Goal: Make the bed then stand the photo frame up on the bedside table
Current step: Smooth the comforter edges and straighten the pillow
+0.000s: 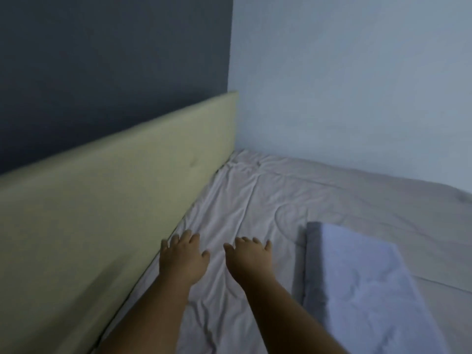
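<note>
A wrinkled pale pink sheet [255,200] covers the bed, running from the headboard to the far wall. My left hand [181,256] lies palm down on the sheet close to the headboard, fingers spread. Beside it, my right hand [249,256] also rests flat on the sheet with its fingers apart. Neither hand holds anything. A folded light blue blanket [362,287] lies on the bed to the right of my right hand. No photo frame or bedside table is in view.
A padded yellow-green headboard [115,200] runs along the left side of the bed under a dark grey wall. A pale blue wall [344,85] bounds the bed's far side, meeting the headboard in the corner.
</note>
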